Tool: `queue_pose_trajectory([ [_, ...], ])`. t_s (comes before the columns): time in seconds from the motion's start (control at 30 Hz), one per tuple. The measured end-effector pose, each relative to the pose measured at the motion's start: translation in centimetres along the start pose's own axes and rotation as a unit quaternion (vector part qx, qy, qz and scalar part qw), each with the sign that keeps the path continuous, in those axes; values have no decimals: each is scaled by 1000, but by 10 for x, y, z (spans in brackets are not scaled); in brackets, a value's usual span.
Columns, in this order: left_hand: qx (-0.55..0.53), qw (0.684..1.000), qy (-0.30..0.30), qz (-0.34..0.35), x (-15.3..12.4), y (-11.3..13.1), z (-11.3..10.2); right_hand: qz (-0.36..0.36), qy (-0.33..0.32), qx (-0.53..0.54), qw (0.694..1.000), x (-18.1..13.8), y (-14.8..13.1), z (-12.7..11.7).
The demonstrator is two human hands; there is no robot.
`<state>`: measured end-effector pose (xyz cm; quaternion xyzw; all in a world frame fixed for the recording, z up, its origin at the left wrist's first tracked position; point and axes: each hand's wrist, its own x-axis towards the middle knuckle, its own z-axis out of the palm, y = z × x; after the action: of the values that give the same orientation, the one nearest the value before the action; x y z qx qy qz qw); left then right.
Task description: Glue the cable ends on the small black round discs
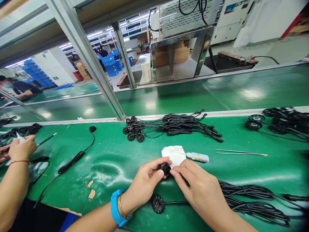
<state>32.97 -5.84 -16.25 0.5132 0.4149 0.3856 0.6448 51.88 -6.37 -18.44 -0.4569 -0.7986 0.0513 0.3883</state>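
Observation:
My left hand [145, 182], with a blue band at its wrist, grips a small black round part [164, 168] between thumb and fingers. From the other side my right hand [199, 183] pinches at the part's right edge; whatever lies between those fingertips is hidden. Just behind the part lies a folded white cloth or tissue [174, 153], and a small clear squeeze bottle [198, 157] touches its right side. Below my hands a black ribbed disc on a cable [158, 203] rests on the green bench mat [116, 193].
Bundled black cables [178, 124] with round ends lie behind my hands. More cable coils [251, 201] sit at right, near thin sticks [241, 152] and several black rings [277, 119]. A co-worker's hand [23, 148] holds a bottle at left. A metal frame post [94, 64] rises behind.

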Motion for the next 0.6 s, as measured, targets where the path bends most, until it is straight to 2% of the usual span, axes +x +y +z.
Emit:
queue_pose_trajectory([
  [0.3,-98,995,-26,-19,1,-4,-4,42,-44,140,988,6,6,-16],
  [0.6,-111,993,-20,-29,0,-5,-5,-14,-19,103,994,7,4,-14],
])
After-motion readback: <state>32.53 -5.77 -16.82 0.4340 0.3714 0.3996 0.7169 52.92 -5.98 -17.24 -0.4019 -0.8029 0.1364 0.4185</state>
